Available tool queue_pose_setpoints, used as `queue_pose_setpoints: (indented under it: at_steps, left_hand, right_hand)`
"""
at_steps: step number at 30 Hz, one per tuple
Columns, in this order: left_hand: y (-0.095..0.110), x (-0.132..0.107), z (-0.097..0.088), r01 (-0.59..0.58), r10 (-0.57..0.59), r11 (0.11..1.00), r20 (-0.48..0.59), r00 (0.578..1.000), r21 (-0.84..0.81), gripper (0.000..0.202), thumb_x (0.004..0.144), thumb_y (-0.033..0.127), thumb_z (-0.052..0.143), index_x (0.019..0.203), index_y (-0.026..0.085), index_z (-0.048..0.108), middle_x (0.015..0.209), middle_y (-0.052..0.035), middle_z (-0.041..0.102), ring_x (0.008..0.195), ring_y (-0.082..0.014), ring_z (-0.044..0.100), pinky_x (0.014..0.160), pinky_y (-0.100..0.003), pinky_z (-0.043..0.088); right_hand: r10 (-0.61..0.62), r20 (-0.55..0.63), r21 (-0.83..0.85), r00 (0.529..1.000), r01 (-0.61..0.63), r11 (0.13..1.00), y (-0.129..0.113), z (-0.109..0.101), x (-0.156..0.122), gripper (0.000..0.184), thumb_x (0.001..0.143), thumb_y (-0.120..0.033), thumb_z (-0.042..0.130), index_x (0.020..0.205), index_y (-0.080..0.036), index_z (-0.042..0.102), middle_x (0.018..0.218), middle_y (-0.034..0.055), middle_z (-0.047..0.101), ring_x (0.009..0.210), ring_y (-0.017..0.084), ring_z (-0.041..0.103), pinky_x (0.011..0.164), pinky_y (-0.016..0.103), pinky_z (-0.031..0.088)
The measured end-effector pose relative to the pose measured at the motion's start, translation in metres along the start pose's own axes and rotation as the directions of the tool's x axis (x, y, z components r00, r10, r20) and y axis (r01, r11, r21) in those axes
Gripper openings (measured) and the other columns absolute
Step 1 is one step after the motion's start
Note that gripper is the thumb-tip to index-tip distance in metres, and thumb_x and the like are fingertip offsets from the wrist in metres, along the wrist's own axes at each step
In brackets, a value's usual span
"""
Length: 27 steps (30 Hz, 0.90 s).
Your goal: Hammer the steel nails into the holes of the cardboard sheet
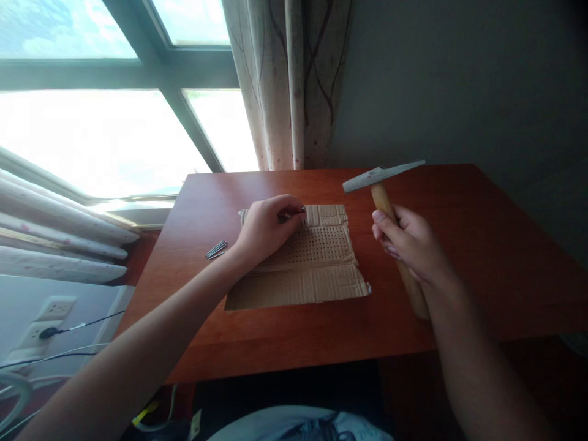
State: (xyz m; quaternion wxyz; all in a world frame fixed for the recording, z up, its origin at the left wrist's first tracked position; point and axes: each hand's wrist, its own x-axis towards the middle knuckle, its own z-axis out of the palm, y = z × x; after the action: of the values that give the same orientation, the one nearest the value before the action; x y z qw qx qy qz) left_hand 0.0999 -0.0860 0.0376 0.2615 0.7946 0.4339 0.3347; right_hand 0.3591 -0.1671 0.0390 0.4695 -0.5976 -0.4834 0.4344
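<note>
A flat piece of cardboard (pixel 316 269) lies on the wooden table (pixel 459 245), its middle dotted with rows of small holes. My left hand (pixel 269 229) rests on the cardboard's upper left part, fingers pinched on a small nail (pixel 298 212) held against the surface. My right hand (pixel 411 245) is closed round the wooden handle of a hammer (pixel 383 184), raised above the table to the right of the cardboard, its metal head pointing sideways. Several loose nails (pixel 215 249) lie on the table to the left of my left wrist.
A curtain (pixel 294 79) hangs at the table's far edge beside a large window (pixel 101 110). A grey wall (pixel 459 79) stands behind the table. Wall sockets with a plugged cable (pixel 46 331) sit low at the left.
</note>
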Motion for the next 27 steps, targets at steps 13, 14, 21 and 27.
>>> queue_pose_setpoints:
  at_steps: [13, 14, 21, 27]
  left_hand:
    - [0.0009, 0.0005, 0.0005, 0.012, -0.012, 1.0, -0.008, 1.0, -0.005, 0.011, 0.085, 0.025, 0.066, 0.088, 0.018, 0.073, 0.082, -0.0029, 0.075, 0.072, -0.015, 0.065, 0.066, -0.026, 0.047]
    - [0.001, 0.0004, 0.0005, 0.015, -0.015, 1.0, -0.009, 1.0, -0.005, 0.011, 0.085, 0.025, 0.066, 0.088, 0.018, 0.073, 0.082, -0.0029, 0.075, 0.072, -0.0151, 0.066, 0.067, -0.026, 0.047]
    - [0.0001, -0.0002, 0.0002, 0.011, -0.011, 1.0, -0.008, 1.0, -0.004, 0.011, 0.086, 0.026, 0.066, 0.089, 0.018, 0.073, 0.083, -0.0029, 0.075, 0.074, -0.0156, 0.066, 0.068, -0.027, 0.047]
    - [-0.0007, 0.0002, 0.0005, 0.018, -0.018, 1.0, -0.004, 1.0, -0.004, 0.012, 0.086, 0.027, 0.066, 0.089, 0.018, 0.073, 0.083, -0.0033, 0.075, 0.073, -0.0154, 0.065, 0.067, -0.027, 0.047]
  right_hand:
    - [-0.005, 0.005, -0.019, 1.0, 0.005, 1.0, 0.0016, 0.0003, -0.0007, 0.037, 0.09, -0.053, 0.065, 0.075, -0.021, 0.052, 0.063, -0.0033, 0.049, 0.045, 0.006, 0.035, 0.039, 0.023, 0.025]
    - [-0.005, 0.005, -0.02, 1.0, 0.005, 1.0, 0.0013, 0.0004, -0.001, 0.037, 0.09, -0.053, 0.065, 0.075, -0.021, 0.052, 0.062, -0.0034, 0.049, 0.045, 0.006, 0.035, 0.039, 0.023, 0.025]
    - [-0.006, 0.02, -0.035, 1.0, 0.007, 0.999, 0.0016, 0.0, -0.0021, 0.037, 0.091, -0.051, 0.063, 0.074, -0.021, 0.052, 0.06, -0.0042, 0.046, 0.045, 0.006, 0.035, 0.04, 0.023, 0.024]
    - [-0.008, 0.017, -0.044, 1.0, 0.009, 0.999, 0.002, 0.0004, -0.0024, 0.038, 0.092, -0.051, 0.063, 0.072, -0.02, 0.051, 0.059, -0.0046, 0.046, 0.044, 0.006, 0.035, 0.04, 0.023, 0.025]
